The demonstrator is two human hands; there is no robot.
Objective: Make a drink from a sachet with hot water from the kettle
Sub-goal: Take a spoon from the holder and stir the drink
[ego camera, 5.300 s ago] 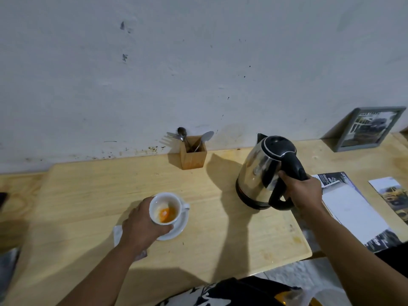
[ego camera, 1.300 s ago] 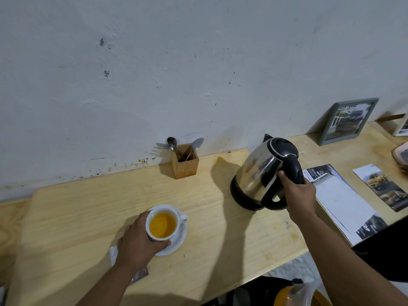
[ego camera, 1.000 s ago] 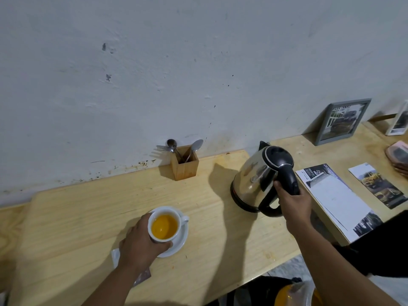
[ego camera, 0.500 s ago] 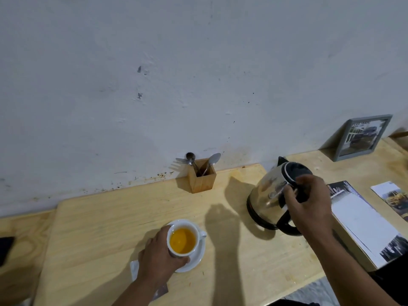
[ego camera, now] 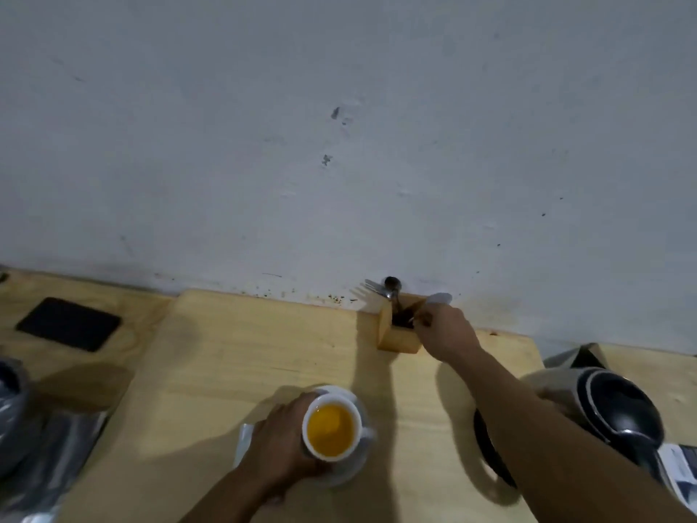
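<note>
A white cup (ego camera: 332, 428) full of orange drink stands on a white saucer (ego camera: 356, 466) near the front of the wooden table (ego camera: 245, 352). My left hand (ego camera: 281, 447) is wrapped around the cup's left side. My right hand (ego camera: 445, 332) reaches to the wooden cutlery holder (ego camera: 396, 334) by the wall, its fingers pinched on the handle of a spoon (ego camera: 437, 299) that sticks out of it. The steel kettle (ego camera: 611, 405) with a black lid stands at the right, partly behind my right forearm. A torn sachet (ego camera: 243, 439) lies under my left hand.
A second spoon (ego camera: 392, 286) and a fork (ego camera: 371, 286) stand in the holder. A black square mat (ego camera: 68, 328) lies at the far left. A dark round vessel (ego camera: 9, 405) and shiny wrapping sit at the left edge. Printed paper (ego camera: 679, 473) lies at the lower right.
My right hand has let go of the kettle, which now stands on the table, and has reached to the cutlery holder and pinched a spoon. My left hand stays on the cup. The view has swung left.
</note>
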